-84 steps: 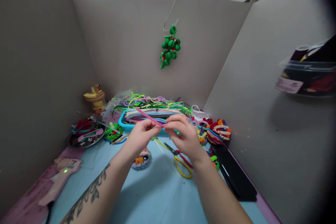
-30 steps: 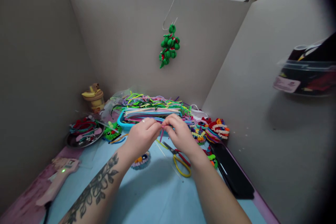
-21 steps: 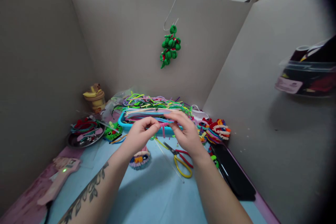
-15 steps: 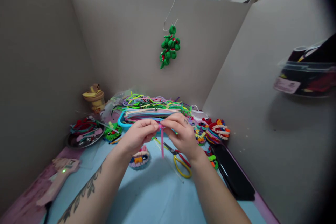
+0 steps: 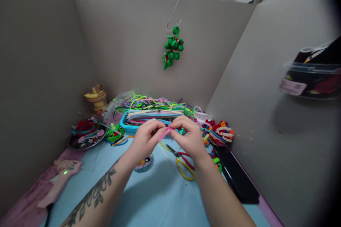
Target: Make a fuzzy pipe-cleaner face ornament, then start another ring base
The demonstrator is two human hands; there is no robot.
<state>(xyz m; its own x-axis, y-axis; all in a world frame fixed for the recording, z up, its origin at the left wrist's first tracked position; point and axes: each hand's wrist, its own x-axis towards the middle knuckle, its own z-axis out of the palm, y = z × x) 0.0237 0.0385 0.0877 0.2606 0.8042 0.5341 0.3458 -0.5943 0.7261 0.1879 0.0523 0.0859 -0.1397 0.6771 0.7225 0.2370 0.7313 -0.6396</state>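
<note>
Both hands are raised above the blue mat (image 5: 160,198), pinching one pink pipe cleaner (image 5: 164,133) between them. My left hand (image 5: 145,141) grips its left part with closed fingertips. My right hand (image 5: 188,138) pinches the right part, fingers curled. The short pink piece shows between the fingertips, slightly blurred. Directly behind the hands lies a blue tray (image 5: 125,125) piled with many coloured pipe cleaners (image 5: 156,108).
Scissors with red and yellow handles (image 5: 183,165) lie under my right hand. Round woven craft pieces (image 5: 221,133) sit at the right, one (image 5: 144,165) below my left hand. A metal plate (image 5: 86,136), a pink glue gun (image 5: 60,181), a black tray (image 5: 237,179) and grey partitions surround.
The pink pipe cleaner stuck out up-left at first, then hung down between the hands; now only a short piece shows between the fingertips. Both hands stayed close together above the mat.
</note>
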